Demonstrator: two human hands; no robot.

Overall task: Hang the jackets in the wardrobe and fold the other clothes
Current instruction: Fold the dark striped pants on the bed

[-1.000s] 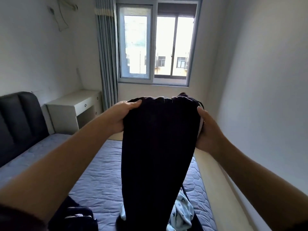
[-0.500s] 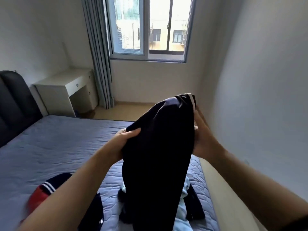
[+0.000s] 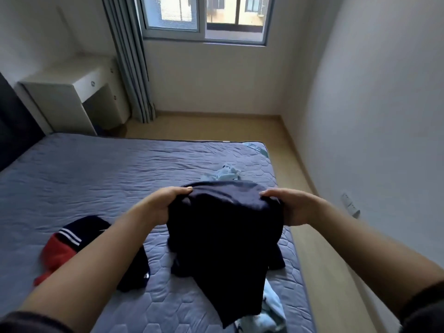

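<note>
Both hands have a closed grip on the top edge of a dark navy garment [image 3: 225, 239]: the left hand [image 3: 159, 205] pinches the left corner with its thumb on top, and the right hand [image 3: 292, 207] clamps the right corner the same way, fingers tucked under the cloth. The garment hangs down from that held edge above the bed [image 3: 96, 174], its lower end trailing toward the near right part of the mattress. Beneath and behind it lies a light blue piece of clothing [image 3: 224, 173], showing again by the lower hem near the bed's right edge. To the left, under the left forearm, a red and navy jacket [image 3: 62, 248] with white stripes lies crumpled on the quilted cover. A white desk [image 3: 72, 92] stands beside the headboard, next to a grey curtain [image 3: 129, 58] and the window [image 3: 204, 18].
</note>
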